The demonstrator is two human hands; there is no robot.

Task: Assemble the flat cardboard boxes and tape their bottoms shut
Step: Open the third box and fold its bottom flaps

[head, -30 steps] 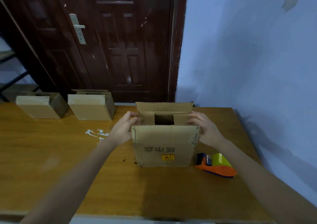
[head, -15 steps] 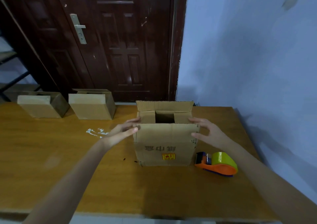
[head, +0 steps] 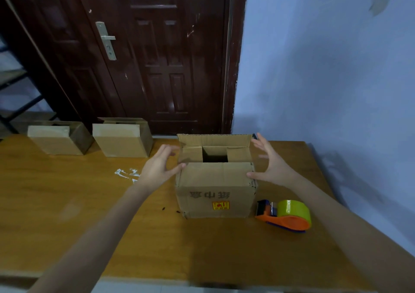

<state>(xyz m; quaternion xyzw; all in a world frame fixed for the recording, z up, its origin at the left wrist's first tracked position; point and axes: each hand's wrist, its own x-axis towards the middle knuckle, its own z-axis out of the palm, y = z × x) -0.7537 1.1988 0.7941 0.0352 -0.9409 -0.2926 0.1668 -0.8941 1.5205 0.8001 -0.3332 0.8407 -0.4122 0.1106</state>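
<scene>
From the head view, a cardboard box (head: 215,189) stands on the desk (head: 89,203) toward its far right corner, top flaps partly folded in. The left hand (head: 160,169) and the right hand (head: 270,164) flank it with fingers spread, thumbs touching the near flap's corners. A tape dispenser (head: 285,215) lies just right of the box. Two assembled boxes (head: 122,139) sit along the far edge.

Table (head: 67,214) bears boxes (head: 215,189), tape dispenser (head: 285,216)
</scene>
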